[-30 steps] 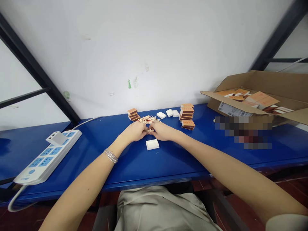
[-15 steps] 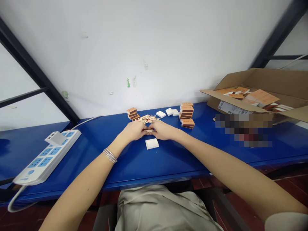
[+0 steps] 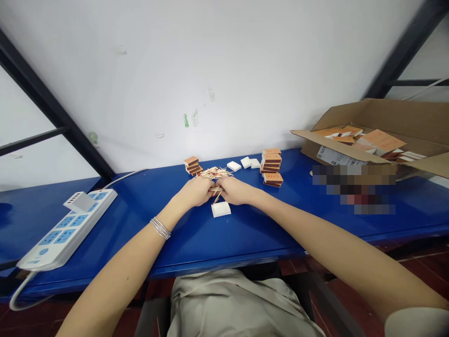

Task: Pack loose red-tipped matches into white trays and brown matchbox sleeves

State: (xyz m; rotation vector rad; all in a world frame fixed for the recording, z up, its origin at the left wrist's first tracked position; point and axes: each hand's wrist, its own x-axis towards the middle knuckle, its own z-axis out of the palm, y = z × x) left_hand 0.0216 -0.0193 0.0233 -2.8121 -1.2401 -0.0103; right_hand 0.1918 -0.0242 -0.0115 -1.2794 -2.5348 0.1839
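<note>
My left hand (image 3: 195, 191) and my right hand (image 3: 234, 190) meet over the blue table (image 3: 196, 234), fingers closed together on a small bundle of matchsticks (image 3: 217, 191). Some sticks poke out loosely between the hands. Just in front of them lies a white inner matchbox tray (image 3: 220, 209). Behind the hands is a loose pile of matchsticks (image 3: 214, 173). A silver bracelet sits on my left wrist.
Orange matchbox stacks stand at the back left (image 3: 192, 165) and back right (image 3: 271, 166), with white trays (image 3: 245, 164) between them. An open cardboard box (image 3: 379, 140) of matchboxes is at the right. A white and blue power strip (image 3: 66, 229) lies at the left.
The hands stayed in place; the matchsticks between them have splayed out, some now angled down toward the white tray.
</note>
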